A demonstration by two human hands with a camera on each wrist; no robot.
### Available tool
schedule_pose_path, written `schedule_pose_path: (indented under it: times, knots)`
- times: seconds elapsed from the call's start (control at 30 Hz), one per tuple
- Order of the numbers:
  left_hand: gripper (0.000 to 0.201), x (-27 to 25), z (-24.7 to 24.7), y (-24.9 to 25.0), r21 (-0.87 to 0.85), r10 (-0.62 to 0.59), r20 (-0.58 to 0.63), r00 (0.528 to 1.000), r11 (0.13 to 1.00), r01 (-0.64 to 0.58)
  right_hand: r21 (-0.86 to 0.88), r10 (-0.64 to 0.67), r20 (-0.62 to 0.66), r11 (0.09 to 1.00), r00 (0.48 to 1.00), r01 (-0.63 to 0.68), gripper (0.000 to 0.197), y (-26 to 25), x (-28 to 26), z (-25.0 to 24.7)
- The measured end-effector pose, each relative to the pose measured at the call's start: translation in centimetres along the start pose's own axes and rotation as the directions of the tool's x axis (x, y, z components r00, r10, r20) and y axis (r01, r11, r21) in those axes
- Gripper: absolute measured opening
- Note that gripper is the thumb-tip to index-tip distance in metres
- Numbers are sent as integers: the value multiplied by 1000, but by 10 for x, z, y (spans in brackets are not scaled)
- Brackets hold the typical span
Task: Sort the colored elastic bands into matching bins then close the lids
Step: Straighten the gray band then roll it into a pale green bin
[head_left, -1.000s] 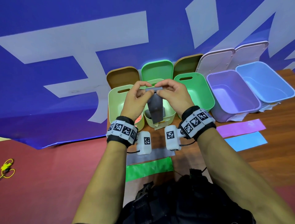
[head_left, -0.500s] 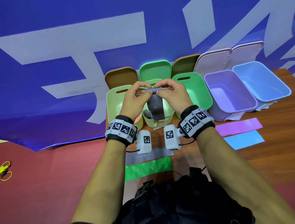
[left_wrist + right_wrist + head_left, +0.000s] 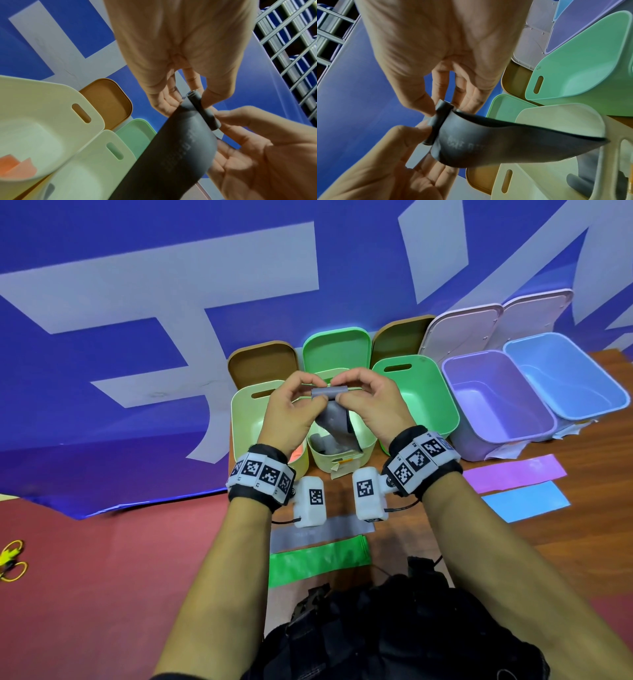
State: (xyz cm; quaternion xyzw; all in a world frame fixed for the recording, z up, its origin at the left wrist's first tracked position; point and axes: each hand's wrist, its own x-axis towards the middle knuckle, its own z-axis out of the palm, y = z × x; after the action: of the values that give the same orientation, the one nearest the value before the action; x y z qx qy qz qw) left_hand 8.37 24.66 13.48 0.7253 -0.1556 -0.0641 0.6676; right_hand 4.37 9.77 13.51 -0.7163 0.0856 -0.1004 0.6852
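Both hands hold a grey elastic band (image 3: 330,405) above the small pale green bin (image 3: 368,444) in the middle of the row. My left hand (image 3: 294,409) and right hand (image 3: 368,402) pinch its rolled top edge (image 3: 204,109) between thumb and fingers, one at each end. The loose tail (image 3: 505,143) hangs down into that bin, where another grey band (image 3: 325,444) lies. On the table near me lie a grey band (image 3: 337,530), a green band (image 3: 318,559), a purple band (image 3: 513,472) and a blue band (image 3: 525,501).
A row of open bins stands at the back: pale yellow (image 3: 245,419) with an orange band (image 3: 17,167) inside, green (image 3: 433,392), purple (image 3: 493,402), blue (image 3: 565,374). Their lids (image 3: 337,347) lean on the blue banner behind. The table's left edge drops to a red floor.
The rolled part at the band's top has grown and the hanging tail has shortened a little. Both hands stay above the middle bin.
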Motion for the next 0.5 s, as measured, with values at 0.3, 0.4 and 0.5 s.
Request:
schedule_pose_path:
  times: [0.3, 0.4, 0.5]
  knots:
    - [12, 2, 0, -4, -30, -87, -9, 996, 996, 87, 33, -9, -14, 999, 1000, 10, 21, 0, 2, 1]
    - [14, 2, -2, -5, -46, -76, -11, 997, 996, 75, 32, -5, -11, 999, 1000, 6, 22, 1, 2, 0]
    - [13, 1, -1, -3, -62, -72, -9, 997, 996, 71, 43, -5, -16, 999, 1000, 6, 19, 1, 2, 0]
